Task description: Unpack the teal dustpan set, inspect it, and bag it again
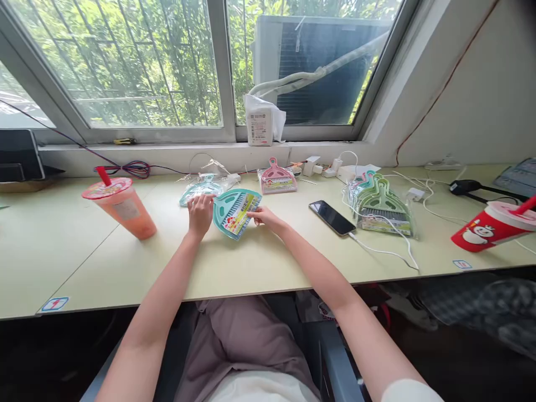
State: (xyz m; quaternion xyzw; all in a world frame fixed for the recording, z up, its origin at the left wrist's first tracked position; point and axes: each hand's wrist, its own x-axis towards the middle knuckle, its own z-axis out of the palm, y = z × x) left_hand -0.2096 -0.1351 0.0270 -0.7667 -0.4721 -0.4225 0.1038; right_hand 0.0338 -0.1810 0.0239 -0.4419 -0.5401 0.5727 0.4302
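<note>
- one teal dustpan-and-brush set (237,214) is up in the hands, just above the counter (234,273), its pan, bristles and printed card (242,215) already together as one piece.
- the left hand (200,214) has its fingers closed about the handle end; the right hand (268,218) pinches the opposite edge, by the bristles and card.
- whether a clear wrapper covers this set is too fine to tell, so i can't say if it is finished.
- a pink set (277,176) lies beyond the hands in what looks like clear plastic; by its look, done.
- a pale blue set (202,190) lies behind the left hand, under shiny plastic, partly hidden; its state is unclear.
- to the right, a pile of bagged sets (381,206), green on top, looks complete; their exact number can't be made out.
- the counter is pale yellow-green, seamed at left, with a phone (332,218) on a white cable, an orange drink (120,206) and a red cup (494,226).
- behind it runs a window (138,61), with bars, leaves and an outdoor unit (322,67) outside; a white box (260,125) stands on the sill.
</note>
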